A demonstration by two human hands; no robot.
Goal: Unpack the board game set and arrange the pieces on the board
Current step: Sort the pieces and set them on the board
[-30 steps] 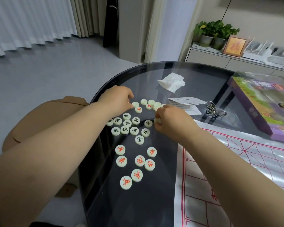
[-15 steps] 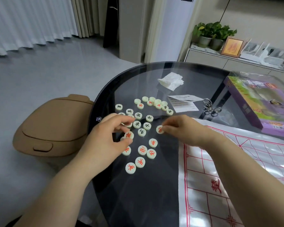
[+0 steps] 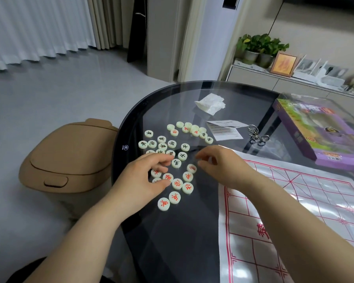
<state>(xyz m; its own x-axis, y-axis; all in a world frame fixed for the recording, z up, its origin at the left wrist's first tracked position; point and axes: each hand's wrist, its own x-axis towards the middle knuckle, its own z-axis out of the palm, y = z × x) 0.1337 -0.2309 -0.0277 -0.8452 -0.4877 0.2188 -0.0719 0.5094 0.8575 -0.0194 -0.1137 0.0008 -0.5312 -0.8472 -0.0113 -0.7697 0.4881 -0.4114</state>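
Status: all xiangqi pieces (image 3: 177, 183) sit on the bare glass table (image 3: 172, 242) off the board's left edge. None are on the printed board sheet (image 3: 294, 201) yet, so I'd call this the sorting stage.

Hands:
- Left hand (image 3: 145, 180) is spread over the red-lettered pieces just left of the board, fingers bent and tips on or just above them. Can't tell if it pinches one.
- Right hand (image 3: 219, 166) hovers at the board's far-left corner with fingers loosely curled and nothing visible in them. One red piece (image 3: 191, 168) lies just beside its fingertips and looks tilted.

Risks as I see them:
- Black-lettered pieces (image 3: 172, 144), further left of the board, are near the table's curved rim. A sideways sweep of the left hand on slick glass could send one over, towards the tan bin (image 3: 65, 156) on the floor.
- The sheet looks thin and glossy, with fold creases. The right forearm crosses its left edge, so dragging the arm could shift or buckle the sheet. Pieces set on a raised crease may slide.
- The mixed row (image 3: 192, 129) beyond the board's far-left corner has several blank tops. Grabbing those unseen would put the wrong rank or colour down.
- Leaflet (image 3: 225, 129) and metal ring puzzle (image 3: 258, 137) lie just past the board's far edge, so a reach could snag them.
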